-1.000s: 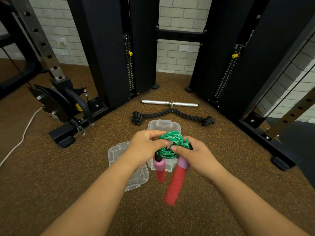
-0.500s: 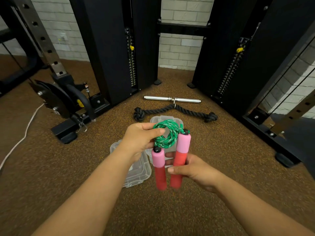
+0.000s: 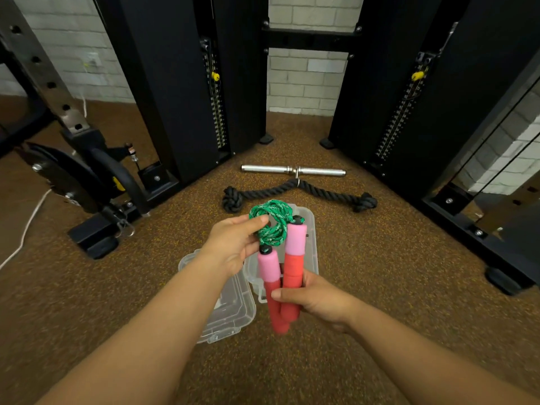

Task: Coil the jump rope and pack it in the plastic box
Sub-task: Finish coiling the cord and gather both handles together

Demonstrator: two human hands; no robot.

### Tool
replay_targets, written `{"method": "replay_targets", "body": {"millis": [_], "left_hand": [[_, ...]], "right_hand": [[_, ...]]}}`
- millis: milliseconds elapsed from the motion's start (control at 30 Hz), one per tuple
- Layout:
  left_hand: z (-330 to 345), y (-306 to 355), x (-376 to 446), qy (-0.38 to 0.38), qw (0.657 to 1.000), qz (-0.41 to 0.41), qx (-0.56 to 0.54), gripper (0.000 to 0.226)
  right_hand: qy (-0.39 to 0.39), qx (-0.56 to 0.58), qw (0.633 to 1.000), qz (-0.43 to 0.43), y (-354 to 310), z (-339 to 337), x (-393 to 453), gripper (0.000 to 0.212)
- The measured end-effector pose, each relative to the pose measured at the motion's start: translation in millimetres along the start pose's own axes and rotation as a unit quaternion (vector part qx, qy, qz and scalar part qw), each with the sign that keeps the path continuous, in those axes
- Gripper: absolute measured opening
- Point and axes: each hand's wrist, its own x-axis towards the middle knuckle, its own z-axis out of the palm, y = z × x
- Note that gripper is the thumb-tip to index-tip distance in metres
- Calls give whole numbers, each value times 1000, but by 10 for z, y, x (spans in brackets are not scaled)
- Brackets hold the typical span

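The jump rope's green cord (image 3: 273,222) is wound into a small coil, pinched by my left hand (image 3: 233,244) at its left side. Its two red-and-pink handles (image 3: 285,276) stand side by side, upright, gripped low down by my right hand (image 3: 315,298). Both hands hold the rope in the air above the clear plastic box (image 3: 311,244), which lies open on the floor and is mostly hidden behind the rope and hands. The box's clear lid (image 3: 230,311) lies on the floor to the left of it, partly under my left forearm.
A black knotted rope attachment (image 3: 298,192) and a chrome bar handle (image 3: 292,170) lie on the brown speckled floor just beyond the box. Black cable-machine columns (image 3: 187,92) stand left and right. A rack base with a black foot (image 3: 99,238) is at left; a white cord (image 3: 26,229) trails nearby.
My right hand has moved down from the coil to grip the two handles, bringing them upright and side by side. My left hand keeps hold of the coil, which has risen slightly.
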Motion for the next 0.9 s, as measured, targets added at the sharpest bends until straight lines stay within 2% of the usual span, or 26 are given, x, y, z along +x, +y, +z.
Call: {"method": "replay_targets", "body": {"millis": [67,167,400,667,800,900], "left_hand": [[36,-17,234,-2,1000,-4,-3,43],[124,-51,601,-16,1000,-8,12,24],[383,-213,1478,-46,991,22,120,21],[248,-832,2372,-3,975,20,223,23],[129,-1044,2653,22,967,-5,253,23],[100,-1179,2861,37,955,-17,292,13]], "right_hand": [[26,-24,999,-11,19,-91,201,32],[123,-68,989,-35,91,-274,523,29],[219,-62,971,-69,392,-661,1251,24],[201,37,978,44,817,-782,1865,20],[187,48,976,96,926,-841,2066,17],[183,48,972,137,962,-889,2167,22]]}}
